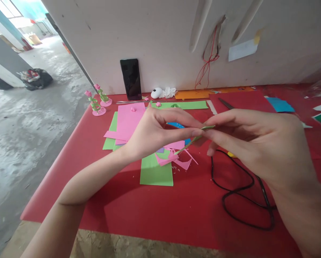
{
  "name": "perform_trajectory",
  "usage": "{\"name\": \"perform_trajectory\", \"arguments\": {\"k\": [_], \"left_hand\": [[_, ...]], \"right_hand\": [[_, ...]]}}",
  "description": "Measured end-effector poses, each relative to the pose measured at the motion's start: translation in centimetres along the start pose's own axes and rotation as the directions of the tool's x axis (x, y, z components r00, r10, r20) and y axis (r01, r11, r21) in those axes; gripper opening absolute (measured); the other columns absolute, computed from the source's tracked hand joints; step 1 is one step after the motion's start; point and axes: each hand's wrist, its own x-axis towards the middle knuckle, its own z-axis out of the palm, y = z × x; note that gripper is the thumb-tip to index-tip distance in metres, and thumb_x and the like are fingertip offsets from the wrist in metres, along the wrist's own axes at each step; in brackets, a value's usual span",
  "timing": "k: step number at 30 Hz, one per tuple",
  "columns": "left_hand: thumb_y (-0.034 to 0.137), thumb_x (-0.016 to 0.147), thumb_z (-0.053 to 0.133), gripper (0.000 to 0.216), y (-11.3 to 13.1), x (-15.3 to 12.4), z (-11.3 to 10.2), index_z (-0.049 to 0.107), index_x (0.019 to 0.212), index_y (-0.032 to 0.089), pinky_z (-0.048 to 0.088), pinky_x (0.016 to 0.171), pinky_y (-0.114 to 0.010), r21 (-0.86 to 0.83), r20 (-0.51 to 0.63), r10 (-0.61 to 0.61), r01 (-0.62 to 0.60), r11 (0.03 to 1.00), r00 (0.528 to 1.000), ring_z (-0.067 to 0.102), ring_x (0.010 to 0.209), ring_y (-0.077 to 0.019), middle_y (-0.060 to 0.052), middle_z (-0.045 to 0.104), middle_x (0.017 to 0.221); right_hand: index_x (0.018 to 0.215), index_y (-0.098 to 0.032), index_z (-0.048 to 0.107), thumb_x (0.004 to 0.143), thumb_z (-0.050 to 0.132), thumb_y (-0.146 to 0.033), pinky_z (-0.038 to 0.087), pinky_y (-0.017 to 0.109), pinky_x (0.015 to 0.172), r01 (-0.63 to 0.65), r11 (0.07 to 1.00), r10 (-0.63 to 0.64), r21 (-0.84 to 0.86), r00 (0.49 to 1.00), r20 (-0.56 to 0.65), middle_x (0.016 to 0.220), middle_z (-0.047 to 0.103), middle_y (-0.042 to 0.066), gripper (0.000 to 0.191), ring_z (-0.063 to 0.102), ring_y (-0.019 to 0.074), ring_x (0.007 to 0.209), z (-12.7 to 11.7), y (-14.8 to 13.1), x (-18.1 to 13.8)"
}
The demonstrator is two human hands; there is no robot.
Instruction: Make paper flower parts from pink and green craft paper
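Note:
My left hand (160,130) and my right hand (253,141) meet above the red table (160,211), both pinching a thin green paper strip (195,138) that slants down to the left. The fingertips of each hand are pressed together on the strip. Under the hands lie pink paper scraps (176,160) on a green paper sheet (156,172). A pink paper sheet (129,120) lies further back left, over another green sheet.
Two small paper roses on pink bases (98,102) stand at the table's far left corner. A black phone (130,79) leans on the wall. A black cord (241,193) loops at right. Coloured sheets (280,104) and scissors (226,104) lie at the back.

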Motion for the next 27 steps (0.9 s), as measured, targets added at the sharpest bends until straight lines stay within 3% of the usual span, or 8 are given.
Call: {"name": "perform_trajectory", "arguments": {"k": [6, 14, 22, 27], "left_hand": [[0.02, 0.076, 0.074, 0.002, 1.3, -0.2, 0.9, 0.075, 0.075, 0.021, 0.057, 0.066, -0.015, -0.065, -0.022, 0.003, -0.005, 0.998, 1.0, 0.067, 0.076, -0.0069, 0.002, 0.072, 0.075], [0.015, 0.071, 0.077, 0.008, 2.8, -1.2, 1.8, 0.076, 0.071, 0.024, 0.055, 0.059, -0.013, -0.083, -0.071, -0.061, 0.054, 0.995, 0.996, 0.064, 0.069, -0.0061, 0.002, 0.072, 0.072], [0.012, 0.073, 0.075, 0.011, 2.2, -1.3, 1.8, 0.075, 0.071, 0.023, 0.057, 0.063, -0.017, 0.105, -0.111, 0.145, -0.133, 0.986, 0.983, 0.066, 0.071, -0.008, 0.002, 0.072, 0.071], [0.012, 0.076, 0.072, 0.011, 1.8, -1.1, 1.7, 0.074, 0.07, 0.022, 0.056, 0.057, -0.015, 0.101, -0.074, 0.152, -0.144, 0.984, 0.986, 0.065, 0.069, -0.0069, 0.003, 0.071, 0.071]], "right_hand": [[0.079, -0.029, 0.069, 0.075, 0.07, -0.017, 0.051, 0.012, 0.048, 0.054, 0.998, -0.055, 0.04, 0.998, 0.015, 0.067, 0.068, -0.01, 0.012, 0.06, 0.0043, 0.049, -1.1, -0.8, -0.3], [0.079, -0.023, 0.063, 0.08, 0.062, -0.009, 0.048, 0.006, 0.05, 0.272, 0.932, -0.273, -0.24, 0.962, 0.029, 0.064, 0.068, -0.011, 0.014, 0.061, 0.0012, 0.05, -1.5, -2.2, -0.7], [0.079, -0.021, 0.061, 0.08, 0.063, -0.007, 0.046, 0.002, 0.051, 0.317, 0.884, -0.334, -0.344, 0.943, 0.01, 0.063, 0.067, -0.013, 0.015, 0.061, -0.0013, 0.052, -1.0, -1.7, -0.8], [0.079, -0.023, 0.062, 0.08, 0.065, -0.009, 0.044, -0.002, 0.053, 0.336, 0.842, -0.366, -0.422, 0.931, 0.012, 0.062, 0.066, -0.016, 0.014, 0.06, -0.0052, 0.053, -1.2, -1.1, -0.8]]}}
